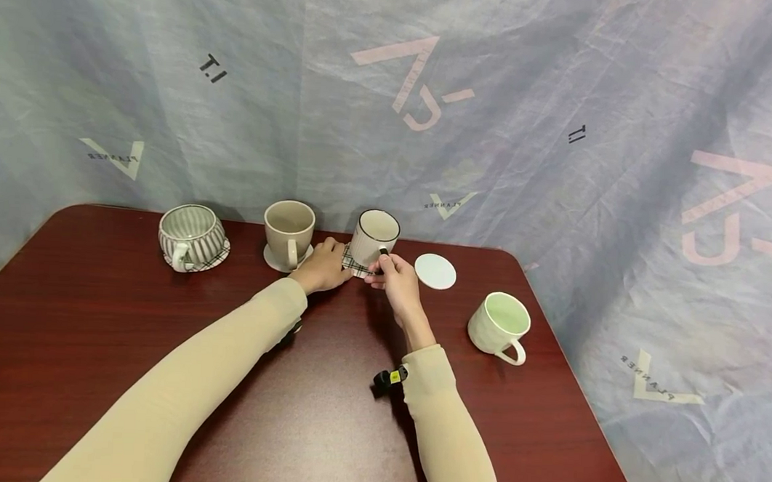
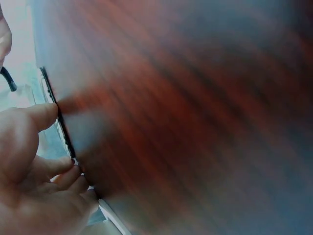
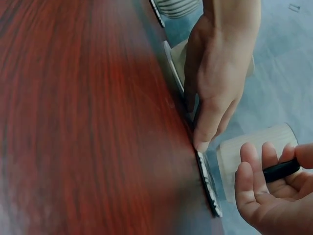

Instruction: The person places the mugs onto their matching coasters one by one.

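Nearest: my left sleeve [image 1: 175,390]. The fingers of my right hand [image 1: 400,283] pinch the ribbed mug [image 1: 373,239] by its dark handle [image 3: 281,171], at the checked coaster [image 1: 353,265]; my left hand [image 1: 323,266] lies unclenched, thumb against the coaster's edge. Judgement: steady the coaster, keep the mug level and centred. Right-wrist view exposes the handle, largely covered in the head view; base contact unclear.

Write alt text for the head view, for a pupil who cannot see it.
A person's right grip pinches the dark handle of a white mug over a plaid coaster, which the left grip touches. On the reddish table, two mugs on coasters stand to the left, a bare coaster and green mug to the right.
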The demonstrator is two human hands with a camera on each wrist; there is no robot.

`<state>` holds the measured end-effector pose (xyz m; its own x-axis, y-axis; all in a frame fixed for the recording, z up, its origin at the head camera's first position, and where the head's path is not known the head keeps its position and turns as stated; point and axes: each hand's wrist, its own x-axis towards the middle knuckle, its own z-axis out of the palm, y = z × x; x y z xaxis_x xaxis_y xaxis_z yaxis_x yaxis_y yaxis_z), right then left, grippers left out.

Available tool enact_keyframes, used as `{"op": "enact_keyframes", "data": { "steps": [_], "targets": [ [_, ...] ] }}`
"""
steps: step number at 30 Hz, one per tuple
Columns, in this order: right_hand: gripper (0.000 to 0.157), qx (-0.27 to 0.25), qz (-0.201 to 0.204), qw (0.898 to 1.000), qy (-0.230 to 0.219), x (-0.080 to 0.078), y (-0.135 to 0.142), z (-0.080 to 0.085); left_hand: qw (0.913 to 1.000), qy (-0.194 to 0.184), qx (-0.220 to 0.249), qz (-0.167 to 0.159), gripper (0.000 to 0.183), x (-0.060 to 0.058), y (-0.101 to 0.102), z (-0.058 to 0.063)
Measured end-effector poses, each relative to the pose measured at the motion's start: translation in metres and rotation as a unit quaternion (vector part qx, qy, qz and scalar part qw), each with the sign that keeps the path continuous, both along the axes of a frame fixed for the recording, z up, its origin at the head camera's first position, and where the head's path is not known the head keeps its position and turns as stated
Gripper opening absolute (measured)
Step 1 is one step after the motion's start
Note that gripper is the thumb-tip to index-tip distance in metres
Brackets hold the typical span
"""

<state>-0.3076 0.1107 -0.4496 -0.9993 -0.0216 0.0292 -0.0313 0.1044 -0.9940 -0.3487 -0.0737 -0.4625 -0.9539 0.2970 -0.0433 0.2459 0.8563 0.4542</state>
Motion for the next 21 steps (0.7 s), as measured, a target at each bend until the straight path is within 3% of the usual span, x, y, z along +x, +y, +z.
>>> {"op": "enact_keyframes", "data": {
  "steps": [21],
  "targets": [
    [0.030, 0.010, 0.010, 1.000, 0.006, -0.0028, 0.0038, -0.0069, 1.0000, -0.004, -0.004, -0.001, 0.069, -0.0010, -0.0009, -0.0018]
  ]
}}
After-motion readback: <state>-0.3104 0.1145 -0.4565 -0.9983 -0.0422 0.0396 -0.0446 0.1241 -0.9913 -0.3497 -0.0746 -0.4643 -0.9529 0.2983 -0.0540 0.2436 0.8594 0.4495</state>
